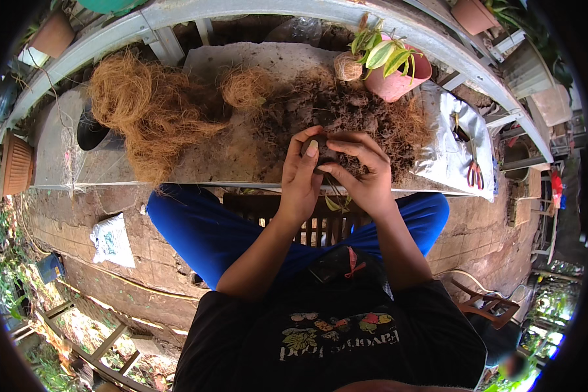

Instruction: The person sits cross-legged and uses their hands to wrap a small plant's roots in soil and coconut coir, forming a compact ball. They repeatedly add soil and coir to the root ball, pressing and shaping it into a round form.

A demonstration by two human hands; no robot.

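Note:
A dark, rounded clump of soil (327,153) is pressed between my two hands above the near edge of the work table (210,166). My left hand (301,169) cups its left side, with the thumb on top. My right hand (365,169) closes on the right side with fingers and thumb. Thin stems with a few green leaves (334,204) hang below the clump, past the table edge; their upper ends are hidden by my hands. Loose dark soil (353,110) mixed with fibres spreads over the table just beyond my hands.
A large heap of coconut fibre (142,108) and a smaller fibre bundle (247,88) lie left. A pink pot (399,81), leafy plant (387,54) and fibre-wrapped ball (348,66) stand behind the soil. Red-handled cutters (475,174) rest on a silvery sheet (441,147) at right.

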